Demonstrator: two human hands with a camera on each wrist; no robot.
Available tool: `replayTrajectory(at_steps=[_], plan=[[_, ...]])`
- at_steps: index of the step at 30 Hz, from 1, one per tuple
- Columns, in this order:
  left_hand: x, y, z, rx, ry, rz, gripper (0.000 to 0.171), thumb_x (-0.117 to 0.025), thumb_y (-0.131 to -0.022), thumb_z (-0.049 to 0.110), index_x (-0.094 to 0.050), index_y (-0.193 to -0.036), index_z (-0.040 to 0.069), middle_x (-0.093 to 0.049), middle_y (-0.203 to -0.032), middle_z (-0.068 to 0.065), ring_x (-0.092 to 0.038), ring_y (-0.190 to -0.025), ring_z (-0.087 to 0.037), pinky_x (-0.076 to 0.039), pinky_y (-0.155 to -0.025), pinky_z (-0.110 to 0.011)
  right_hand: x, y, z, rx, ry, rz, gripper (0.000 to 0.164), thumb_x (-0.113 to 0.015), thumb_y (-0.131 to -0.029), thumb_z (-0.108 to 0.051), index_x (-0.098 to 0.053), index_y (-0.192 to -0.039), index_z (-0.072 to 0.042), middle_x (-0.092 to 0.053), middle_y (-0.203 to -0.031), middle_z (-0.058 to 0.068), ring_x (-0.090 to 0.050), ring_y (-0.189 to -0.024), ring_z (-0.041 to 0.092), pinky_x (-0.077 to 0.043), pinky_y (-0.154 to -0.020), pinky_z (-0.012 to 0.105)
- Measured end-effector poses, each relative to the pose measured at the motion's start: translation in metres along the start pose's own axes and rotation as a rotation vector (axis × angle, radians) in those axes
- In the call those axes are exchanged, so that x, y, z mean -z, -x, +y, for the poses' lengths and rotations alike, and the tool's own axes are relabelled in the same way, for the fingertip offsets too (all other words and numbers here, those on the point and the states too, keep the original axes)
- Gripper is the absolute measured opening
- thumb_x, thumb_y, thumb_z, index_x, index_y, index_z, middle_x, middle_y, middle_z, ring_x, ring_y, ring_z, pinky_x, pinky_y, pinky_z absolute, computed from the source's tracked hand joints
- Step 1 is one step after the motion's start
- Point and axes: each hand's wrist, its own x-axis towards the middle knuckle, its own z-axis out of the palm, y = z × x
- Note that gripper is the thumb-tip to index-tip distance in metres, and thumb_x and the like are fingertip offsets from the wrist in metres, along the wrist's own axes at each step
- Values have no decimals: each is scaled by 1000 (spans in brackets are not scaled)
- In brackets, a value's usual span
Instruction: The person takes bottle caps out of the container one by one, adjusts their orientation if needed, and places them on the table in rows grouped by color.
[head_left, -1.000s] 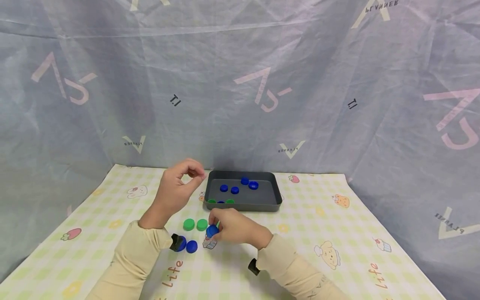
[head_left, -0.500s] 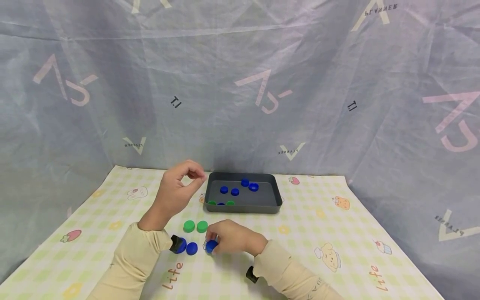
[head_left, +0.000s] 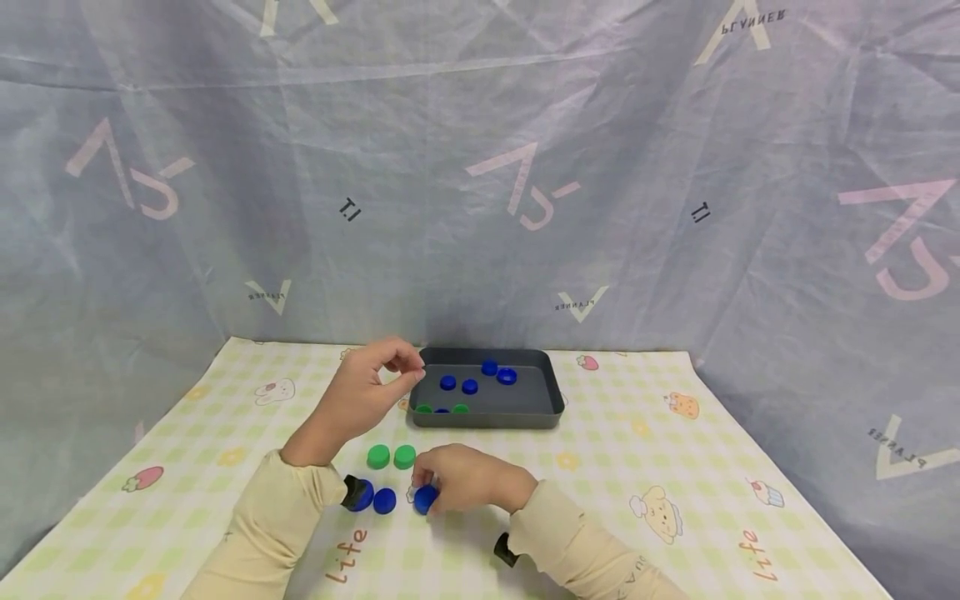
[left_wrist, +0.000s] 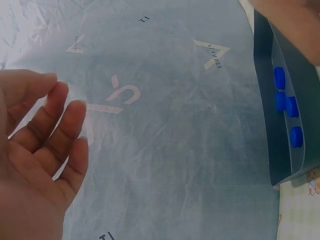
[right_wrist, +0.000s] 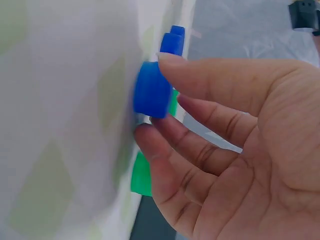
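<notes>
In the head view my right hand (head_left: 463,477) holds a blue bottle cap (head_left: 425,499) at the tablecloth, right of another blue cap (head_left: 385,501). The right wrist view has the thumb at one edge of the held cap (right_wrist: 152,90) and fingertips at the opposite edge. My left hand (head_left: 372,390) hovers by the left end of a dark grey tray (head_left: 487,420), its fingers loosely bent with nothing between them. A further blue cap (head_left: 364,495) is partly hidden by the left wrist's black camera. Two green caps (head_left: 378,456) lie side by side behind the blue ones.
Inside the tray are several blue caps (head_left: 469,387) and two green ones (head_left: 461,409), partly hidden by its near wall. A patterned tablecloth (head_left: 600,467) covers the table. Grey printed fabric (head_left: 420,250) hangs behind and at both sides.
My right hand has brought the blue cap nearer to me and down to the cloth, level with the other blue caps. The left hand has shifted slightly right, toward the tray.
</notes>
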Motion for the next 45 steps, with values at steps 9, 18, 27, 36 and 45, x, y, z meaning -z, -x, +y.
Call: replayTrajectory(at_steps=[9, 18, 27, 36, 45], plan=[[-4, 1, -2, -23, -48, -40, 12, -71, -91, 6, -69, -92, 17, -68, -89, 4, -59, -81, -9, -47, -73, -32, 25, 10, -1, -9, -21, 33, 26, -79, -85, -20, -68, -108, -15, -68, -107, -6, -61, -83, 4, -49, -76, 20], [-14, -1, -14, 218, -133, -237, 5, -69, -95, 19, -65, -98, 19, -64, -92, 9, -60, -88, -11, -49, -78, -39, 61, 27, 7, 50, -58, 110, 19, -70, -94, -29, -67, -110, -18, -68, -107, -6, -64, -89, 4, -52, -82, 23], [-28, 4, -38, 360, -164, -358, 8, -68, -95, 22, -65, -102, 19, -65, -98, 7, -61, -93, -12, -51, -82, -39, 85, 44, 10, 5, -89, 184, 14, -66, -97, -29, -66, -109, -21, -68, -103, -11, -65, -94, 6, -53, -83, 28], [-19, -2, -33, 374, -183, -330, 22, -69, -95, 24, -63, -115, 19, -62, -119, 0, -61, -107, -23, -51, -84, -44, 95, 55, 4, 36, -159, 176, 14, -65, -98, -33, -66, -108, -24, -67, -100, -14, -64, -93, 5, -53, -82, 27], [-35, -31, -46, 310, -286, -399, 20, -68, -95, 24, -64, -113, 16, -65, -108, -2, -59, -97, -21, -50, -84, -41, 102, 64, -1, 62, -142, 203, 12, -66, -97, -31, -65, -108, -25, -66, -99, -14, -63, -92, 5, -53, -80, 28]])
